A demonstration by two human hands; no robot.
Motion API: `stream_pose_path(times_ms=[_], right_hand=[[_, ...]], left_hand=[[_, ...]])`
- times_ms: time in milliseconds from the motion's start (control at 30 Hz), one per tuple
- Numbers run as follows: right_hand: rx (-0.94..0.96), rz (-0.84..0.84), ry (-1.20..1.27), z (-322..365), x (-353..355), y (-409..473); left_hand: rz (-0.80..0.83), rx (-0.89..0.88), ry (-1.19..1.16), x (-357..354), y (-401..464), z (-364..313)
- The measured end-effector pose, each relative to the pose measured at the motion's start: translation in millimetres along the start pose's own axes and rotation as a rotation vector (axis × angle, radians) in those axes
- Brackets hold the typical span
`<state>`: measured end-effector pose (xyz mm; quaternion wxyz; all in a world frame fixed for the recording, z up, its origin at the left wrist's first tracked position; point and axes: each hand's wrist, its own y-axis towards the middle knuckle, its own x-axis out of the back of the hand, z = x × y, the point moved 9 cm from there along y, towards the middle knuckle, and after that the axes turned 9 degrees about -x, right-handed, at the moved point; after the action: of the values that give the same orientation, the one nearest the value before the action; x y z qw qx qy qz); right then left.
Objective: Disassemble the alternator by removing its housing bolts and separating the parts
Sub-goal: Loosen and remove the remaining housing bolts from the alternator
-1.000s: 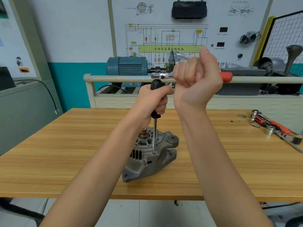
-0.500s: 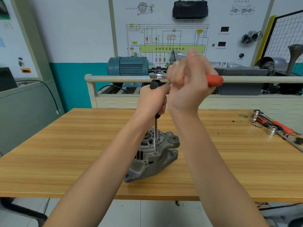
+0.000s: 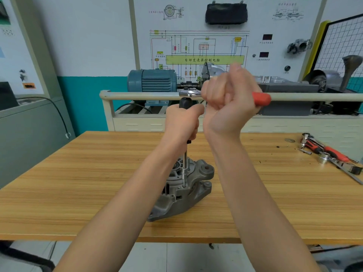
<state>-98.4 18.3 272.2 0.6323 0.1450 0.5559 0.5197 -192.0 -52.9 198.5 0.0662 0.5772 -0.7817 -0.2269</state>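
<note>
A grey cast alternator (image 3: 183, 195) stands on the wooden table (image 3: 78, 183), its housing partly hidden by my left forearm. A long driver with a black grip (image 3: 185, 104) and steel shaft (image 3: 184, 169) stands upright, its tip in a bolt hole on the housing. My left hand (image 3: 181, 122) is wrapped around the black grip. On top of the grip sits a ratchet head (image 3: 189, 92) with a red handle (image 3: 262, 99) pointing right. My right hand (image 3: 229, 103) is fisted around that ratchet handle, above and right of the left hand.
Spare ratchets, sockets and red-handled tools (image 3: 330, 154) lie at the table's right edge. Behind the table runs a beige rail (image 3: 141, 96) with a blue motor (image 3: 151, 80) and a wiring-diagram board (image 3: 204, 46). A grey cabinet (image 3: 29, 130) stands on the left.
My right hand swung the ratchet handle leftward, then slightly back to the right. The left hand stayed on the driver grip and the alternator did not move.
</note>
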Motion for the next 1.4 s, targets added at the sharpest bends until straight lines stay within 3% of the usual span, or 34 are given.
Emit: stream_pose_path(times_ms=[67,133,300,367,467,667,800,933,1000,1067,1267,1333,1400], right_hand=[[0.08,-0.012,-0.101,3,-9,-6],[0.04,0.017,-0.076,2,-12,-4],[-0.298,-0.001,0.256,-14,5,10],[-0.352,-0.048,0.365,-19,13,10],[-0.286,-0.018,0.253,-16,9,8],[0.051,-0.026,-0.116,2,-13,-4],[-0.128,0.061,0.08,-3,-11,4],[-0.338,-0.036,0.333,-18,12,11],[-0.371,-0.066,0.409,-22,17,11],[-0.332,-0.048,0.332,-19,15,11],[0.027,-0.005,-0.072,-1,-13,-3],[-0.009,0.022,-0.047,-2,-16,-2],[-0.129,0.059,0.069,-6,-13,4]], left_hand=[[-0.074,-0.03,0.041,5,-1,-1],[-0.06,-0.037,0.027,7,-2,-1],[0.369,0.089,-0.149,-8,-8,-1],[0.439,0.082,-0.125,-12,-10,-3],[0.302,0.045,-0.083,-9,-6,-3],[-0.001,-0.012,0.009,4,-2,-3],[0.188,-0.009,-0.026,1,-4,-5],[0.383,-0.02,-0.075,-7,-6,-12],[0.384,-0.021,-0.146,-12,-6,-13],[0.329,-0.017,-0.141,-13,-3,-10],[-0.006,-0.026,-0.009,5,4,-5],[0.003,-0.052,-0.015,8,4,-5],[0.156,-0.049,-0.089,2,1,-8]])
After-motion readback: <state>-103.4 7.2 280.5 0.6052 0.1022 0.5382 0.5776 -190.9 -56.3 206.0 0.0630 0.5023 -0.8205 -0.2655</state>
